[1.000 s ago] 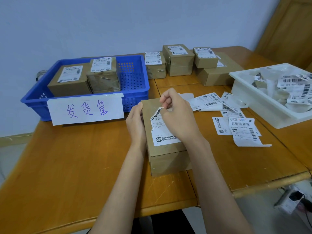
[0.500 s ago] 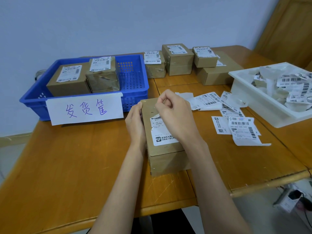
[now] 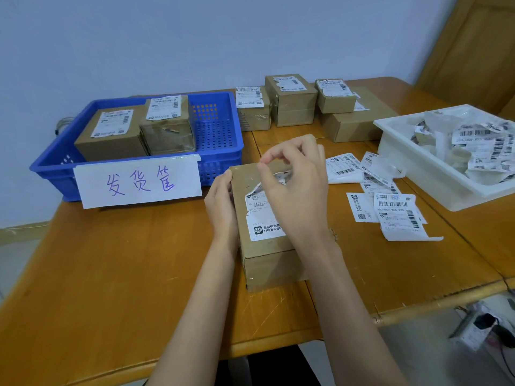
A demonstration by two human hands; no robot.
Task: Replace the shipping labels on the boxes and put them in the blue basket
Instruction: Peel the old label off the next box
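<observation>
Your left hand (image 3: 223,207) grips the left side of the cardboard box (image 3: 264,246) that stands on the worktop (image 3: 111,274) in front of you. Your right hand (image 3: 295,188) hovers over the far end of the box top, thumb and forefinger curled together at the torn edge of the old shipping label (image 3: 262,218); whether they actually pinch paper, you cannot tell. The blue basket (image 3: 220,129) sits just beyond, holding two relabelled boxes (image 3: 111,135).
</observation>
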